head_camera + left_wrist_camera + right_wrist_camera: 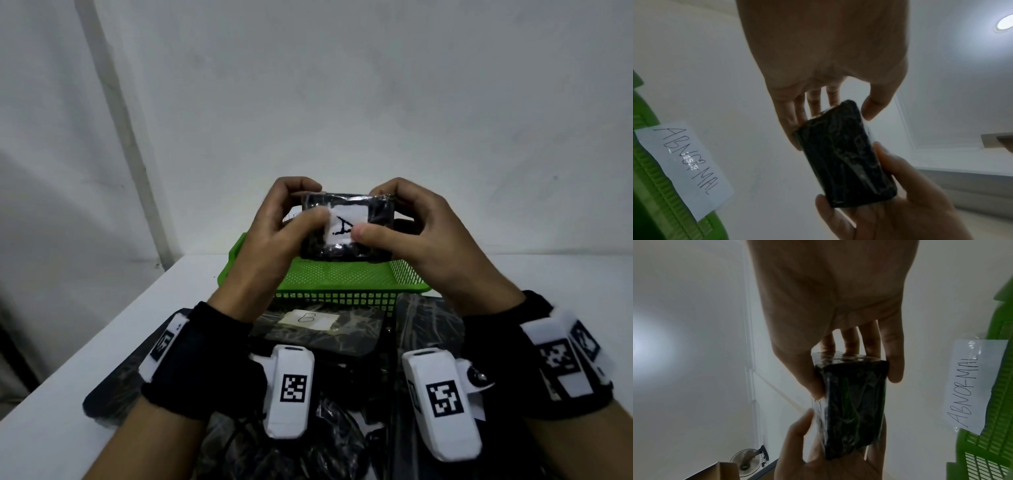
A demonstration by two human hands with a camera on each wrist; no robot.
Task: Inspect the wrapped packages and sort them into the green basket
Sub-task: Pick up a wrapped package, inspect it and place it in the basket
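hands: our L hand (270, 236) + R hand (424, 240) both clamped on wrapped package (346, 219), tag A
near: green basket (318, 284)

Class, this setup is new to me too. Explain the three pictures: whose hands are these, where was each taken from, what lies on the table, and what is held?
No machine here: a person works with bare hands. One picture comes from a camera on the head; the other two from white cameras strapped to the wrists, looking along each hand. The left hand and right hand both grip a black wrapped package labelled A near the green basket, which stands on the white table. A note on the basket reads ABNORMAL. Nearer lies a package labelled B.
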